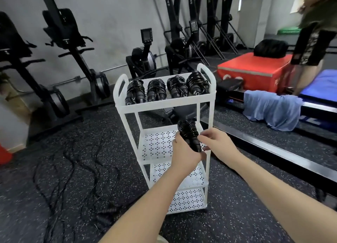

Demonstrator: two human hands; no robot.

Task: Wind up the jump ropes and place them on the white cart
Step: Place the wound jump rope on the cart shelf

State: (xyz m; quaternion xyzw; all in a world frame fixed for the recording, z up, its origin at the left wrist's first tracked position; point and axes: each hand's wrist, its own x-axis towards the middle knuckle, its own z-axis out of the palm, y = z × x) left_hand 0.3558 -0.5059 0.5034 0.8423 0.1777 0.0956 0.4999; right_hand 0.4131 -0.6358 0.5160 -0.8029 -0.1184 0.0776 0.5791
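A white three-tier cart (165,104) stands in front of me on the speckled floor. Several wound black jump ropes (158,90) lie side by side on its top shelf. My left hand (184,151) grips the handles of another wound black jump rope (188,133), held in front of the cart's middle shelf. My right hand (216,142) pinches that bundle from the right side. Unwound black ropes (76,169) lie loose on the floor to the left, their handles (107,213) near my left forearm.
Rowing machines (142,60) and upright ski machines line the grey wall behind the cart. A red box (255,73), a blue mat and a blue cloth (271,109) sit at the right. Another person (313,42) bends over at the far right.
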